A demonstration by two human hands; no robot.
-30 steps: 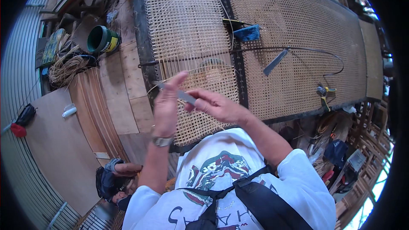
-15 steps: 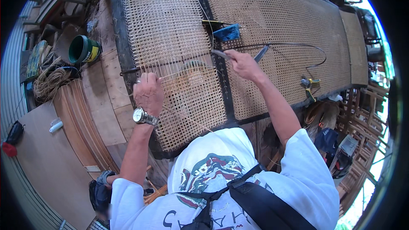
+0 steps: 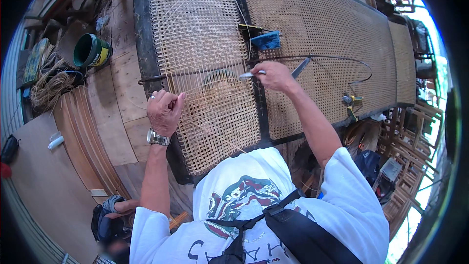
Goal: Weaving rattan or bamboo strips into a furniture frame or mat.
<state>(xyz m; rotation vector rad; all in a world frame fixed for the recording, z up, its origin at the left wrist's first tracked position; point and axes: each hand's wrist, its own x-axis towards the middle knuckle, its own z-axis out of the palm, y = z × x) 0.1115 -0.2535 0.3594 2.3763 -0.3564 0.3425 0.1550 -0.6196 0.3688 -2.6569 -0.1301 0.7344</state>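
In front of me lies a long dark frame (image 3: 262, 117) with panels of woven cane (image 3: 200, 24). My left hand (image 3: 165, 111) is closed at the frame's left edge, wearing a ring and a watch (image 3: 159, 138); whatever its fingers hold is too small to make out. My right hand (image 3: 274, 76) grips a pale, flat, blade-like tool (image 3: 248, 75), its tip over the dark crossbar at the left panel's right side. A thin dark rod (image 3: 195, 73) runs across the left panel. Around it the weave is looser, with long parallel strands showing.
On the right panel lie a blue-headed tool (image 3: 266, 40), a grey blade (image 3: 301, 67) and a yellow-and-black hand tool (image 3: 351, 102). A green bucket (image 3: 92, 51) and bundled cane (image 3: 51, 88) are at left. Another person's arm (image 3: 124, 206) shows at lower left. Wooden chair frames (image 3: 410, 151) stand at right.
My left hand has moved slightly left and down, its thumb now raised. The right hand and its tool have shifted a little downward, and the tool has turned. The whole view has shifted slightly.
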